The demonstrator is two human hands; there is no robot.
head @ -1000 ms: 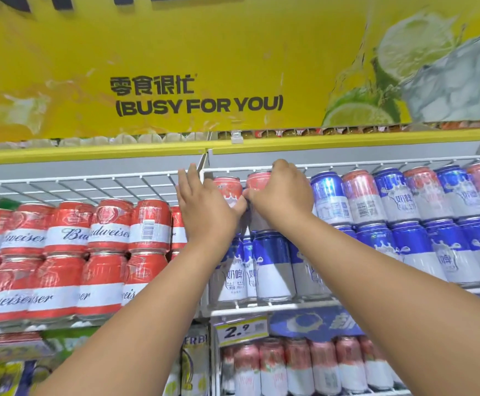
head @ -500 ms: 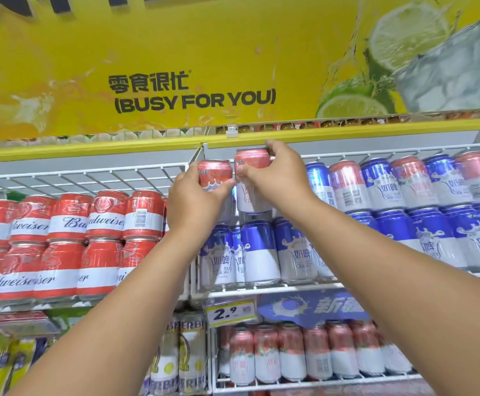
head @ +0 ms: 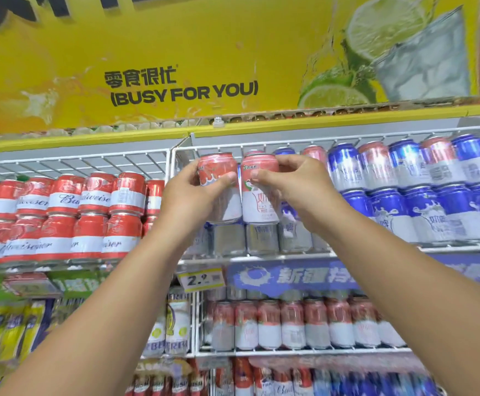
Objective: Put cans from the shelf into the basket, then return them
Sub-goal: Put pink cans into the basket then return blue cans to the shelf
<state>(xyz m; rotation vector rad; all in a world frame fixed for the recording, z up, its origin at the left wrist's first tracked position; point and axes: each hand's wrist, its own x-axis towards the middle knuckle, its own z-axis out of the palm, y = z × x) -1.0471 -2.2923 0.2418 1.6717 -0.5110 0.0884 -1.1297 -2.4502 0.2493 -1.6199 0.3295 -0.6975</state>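
both pink cans [head: 260, 192] lifted forward, fingers [head: 264, 174] wrapping them (upright).

The left hand [head: 188, 195] grips one pink can [head: 217, 178] and the right hand [head: 296, 187] grips another [head: 260, 201], side by side before the wire shelf [head: 261, 257].

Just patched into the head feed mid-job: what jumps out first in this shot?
Dead centre, the left hand and right hand each grip a pink-and-white can, held side by side before the top wire shelf. Above spreads a yellow banner reading BUSY FOR YOU; red Budweiser cans fill the left, blue cans the right.
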